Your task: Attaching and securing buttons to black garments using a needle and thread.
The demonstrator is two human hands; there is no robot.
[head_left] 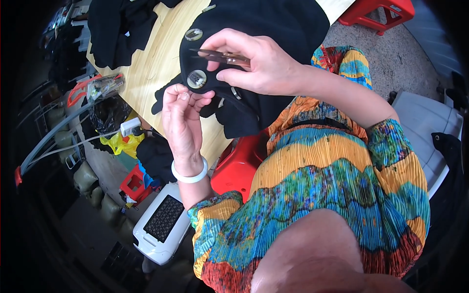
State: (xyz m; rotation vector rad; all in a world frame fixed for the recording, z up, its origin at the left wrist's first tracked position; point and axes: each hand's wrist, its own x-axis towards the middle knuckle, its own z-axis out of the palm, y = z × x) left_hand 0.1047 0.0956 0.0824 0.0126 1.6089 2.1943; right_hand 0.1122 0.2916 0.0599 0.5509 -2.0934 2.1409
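Note:
Black cloth [273,29], apparently a garment, lies over the near part of the table. Large round buttons sit on it: one button [197,79] just beyond my left fingertips, another button [194,34] farther off, and a third button [236,93] seen edge-on below my right hand. My left hand [183,115] is pinched at the cloth's edge beside the nearest button; what lies between thumb and finger is too fine to make out. Above that button my right hand [256,63] grips small dark thread snips [222,56], blades pointing left.
A pale wooden table [151,63] carries another black cloth piece [117,31] at the far left. Red stools stand at the table's near edge [239,163] and far right [378,14]. Bags, a white plug box [130,127] and a white case [163,222] are on the left.

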